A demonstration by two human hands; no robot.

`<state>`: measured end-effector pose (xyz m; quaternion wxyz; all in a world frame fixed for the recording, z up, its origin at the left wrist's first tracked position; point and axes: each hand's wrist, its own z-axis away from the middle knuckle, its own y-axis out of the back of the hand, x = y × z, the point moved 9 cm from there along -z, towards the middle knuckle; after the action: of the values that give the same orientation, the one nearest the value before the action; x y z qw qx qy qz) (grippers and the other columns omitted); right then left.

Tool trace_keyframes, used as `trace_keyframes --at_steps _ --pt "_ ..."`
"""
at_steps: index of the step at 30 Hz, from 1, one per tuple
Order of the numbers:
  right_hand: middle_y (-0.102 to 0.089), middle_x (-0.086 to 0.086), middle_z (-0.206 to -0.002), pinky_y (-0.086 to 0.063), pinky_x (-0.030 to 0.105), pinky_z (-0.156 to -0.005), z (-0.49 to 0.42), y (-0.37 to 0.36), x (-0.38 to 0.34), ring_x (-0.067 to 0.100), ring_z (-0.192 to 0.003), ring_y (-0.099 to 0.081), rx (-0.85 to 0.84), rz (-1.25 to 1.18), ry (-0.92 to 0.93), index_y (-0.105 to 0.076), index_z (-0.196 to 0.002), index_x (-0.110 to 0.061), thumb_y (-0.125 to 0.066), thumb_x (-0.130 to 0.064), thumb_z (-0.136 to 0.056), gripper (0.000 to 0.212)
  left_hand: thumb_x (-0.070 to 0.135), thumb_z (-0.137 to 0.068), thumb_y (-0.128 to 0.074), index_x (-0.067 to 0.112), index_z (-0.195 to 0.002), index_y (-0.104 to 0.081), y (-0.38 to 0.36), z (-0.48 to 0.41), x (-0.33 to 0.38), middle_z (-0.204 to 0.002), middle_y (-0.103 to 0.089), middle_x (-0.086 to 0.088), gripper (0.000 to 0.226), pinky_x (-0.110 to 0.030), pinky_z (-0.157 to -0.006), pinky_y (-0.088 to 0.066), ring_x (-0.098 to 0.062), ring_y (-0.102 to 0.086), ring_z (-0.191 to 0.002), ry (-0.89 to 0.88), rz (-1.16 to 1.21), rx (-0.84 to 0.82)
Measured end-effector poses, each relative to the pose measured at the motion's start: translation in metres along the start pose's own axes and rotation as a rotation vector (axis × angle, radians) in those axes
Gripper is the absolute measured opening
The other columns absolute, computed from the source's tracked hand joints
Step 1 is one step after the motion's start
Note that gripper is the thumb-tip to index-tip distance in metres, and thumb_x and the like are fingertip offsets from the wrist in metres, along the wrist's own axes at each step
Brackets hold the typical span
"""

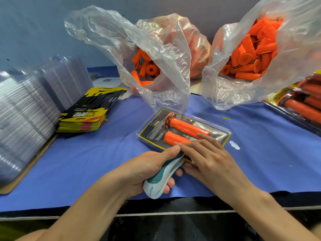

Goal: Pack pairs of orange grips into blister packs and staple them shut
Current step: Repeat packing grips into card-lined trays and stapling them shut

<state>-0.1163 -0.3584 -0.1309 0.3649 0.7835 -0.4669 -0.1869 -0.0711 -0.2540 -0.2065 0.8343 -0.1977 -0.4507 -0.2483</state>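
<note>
Orange grips (184,131) are sitting paired in the pack (184,129) mid-table; left hand (147,169) is gripping the stapler (163,178) at its near edge, right hand (206,157) is pressing flat, fingers together (stapling underway, bags (251,54) still full).

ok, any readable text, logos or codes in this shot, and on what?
"PRO TAPER": upside down on the top card of the stack of cards.
Small print on that stack: too small to read.
Print on the blister pack card: blurred.
Code square on the white paper: too small to read.
Stapler: no text visible.
</note>
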Motion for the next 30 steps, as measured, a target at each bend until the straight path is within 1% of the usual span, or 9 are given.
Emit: trace_keyframes --at_steps 5,7,10,14,17,21,24,27,30 --pt "-0.066 -0.001 -0.122 -0.046 0.036 -0.096 0.002 -0.004 0.008 0.021 -0.107 -0.062 -0.035 0.007 -0.046 -0.063 -0.129 -0.012 -0.063 -0.032 -0.09 0.044 0.072 -0.081 -0.055 0.006 -0.102 -0.07 0.006 0.008 0.006 -0.084 -0.07 -0.013 0.07 -0.028 -0.052 -0.052 -0.025 -0.06 -0.057 0.019 -0.124 -0.015" --pt "-0.067 0.001 -0.121 -0.045 0.036 -0.095 0.002 -0.003 0.012 0.024 -0.105 -0.063 -0.022 0.015 -0.08 -0.063 -0.129 -0.012 -0.061 -0.029 -0.09 0.043 0.08 -0.072 -0.059 0.013 -0.09 -0.073 0.028 0.023 0.008 -0.08 -0.072 -0.014 0.071 -0.026 -0.048 -0.052 -0.023 -0.062 -0.052 0.062 -0.319 0.019" --pt "-0.067 0.001 -0.121 -0.048 0.04 -0.096 0.003 -0.001 0.011 0.025 -0.106 -0.064 -0.004 0.013 -0.08 -0.07 -0.117 -0.016 -0.062 -0.025 -0.093 0.027 0.086 -0.059 -0.061 0.017 -0.088 -0.066 0.102 0.05 0.022 -0.084 -0.073 -0.009 0.074 -0.031 -0.048 -0.054 -0.023 -0.068 -0.055 0.005 -0.632 0.369" --pt "-0.067 0.0 -0.12 -0.048 0.042 -0.099 0.004 -0.002 0.007 0.025 -0.108 -0.064 0.015 0.002 -0.047 -0.073 -0.105 -0.02 -0.058 -0.025 -0.097 0.018 0.078 -0.071 -0.057 0.027 -0.101 -0.043 0.185 0.082 0.035 -0.095 -0.063 0.001 0.061 -0.036 -0.068 -0.052 -0.025 -0.062 -0.083 0.091 -1.146 0.956" --pt "-0.067 0.0 -0.12 -0.045 0.041 -0.101 0.005 -0.001 0.01 0.024 -0.108 -0.063 0.026 -0.023 -0.06 -0.072 -0.102 -0.02 -0.058 -0.024 -0.097 0.015 0.069 -0.075 -0.064 0.022 -0.108 -0.04 0.198 0.073 0.033 -0.107 -0.059 -0.005 0.062 -0.042 -0.078 -0.05 -0.032 -0.057 -0.098 0.104 -1.197 1.013" --pt "-0.066 0.001 -0.121 -0.044 0.041 -0.103 0.006 -0.003 0.011 0.025 -0.111 -0.062 0.029 -0.041 -0.081 -0.069 -0.098 -0.02 -0.057 -0.027 -0.097 0.015 0.057 -0.083 -0.065 0.016 -0.131 -0.042 0.184 0.068 0.042 -0.128 -0.05 -0.011 0.067 -0.045 -0.087 -0.044 -0.034 -0.046 -0.117 0.071 -1.271 1.05" --pt "-0.065 0.001 -0.121 -0.043 0.041 -0.104 0.006 -0.003 0.013 0.025 -0.113 -0.06 0.019 -0.044 -0.101 -0.067 -0.092 -0.018 -0.058 -0.027 -0.096 0.013 0.041 -0.084 -0.072 0.016 -0.137 -0.047 0.137 0.071 0.066 -0.13 -0.048 -0.012 0.064 -0.049 -0.092 -0.042 -0.038 -0.047 -0.117 -0.319 -1.319 1.07" --pt "-0.065 0.002 -0.121 -0.046 0.044 -0.102 0.006 -0.003 0.014 0.027 -0.113 -0.06 0.004 -0.049 -0.116 -0.065 -0.088 -0.017 -0.065 -0.023 -0.092 0.007 0.034 -0.084 -0.072 0.017 -0.124 -0.062 0.062 0.066 0.081 -0.119 -0.057 -0.007 0.044 -0.045 -0.089 -0.046 -0.032 -0.057 -0.104 -0.781 -1.402 0.866" --pt "-0.064 0.001 -0.122 -0.045 0.039 -0.101 0.006 -0.001 0.015 0.024 -0.113 -0.058 0.01 -0.085 -0.129 -0.065 -0.089 -0.017 -0.062 -0.024 -0.093 0.009 0.038 -0.087 -0.058 0.023 -0.116 -0.066 0.001 0.054 0.072 -0.114 -0.063 0.0 0.034 -0.04 -0.091 -0.048 -0.024 -0.061 -0.103 -0.991 -1.509 0.694"
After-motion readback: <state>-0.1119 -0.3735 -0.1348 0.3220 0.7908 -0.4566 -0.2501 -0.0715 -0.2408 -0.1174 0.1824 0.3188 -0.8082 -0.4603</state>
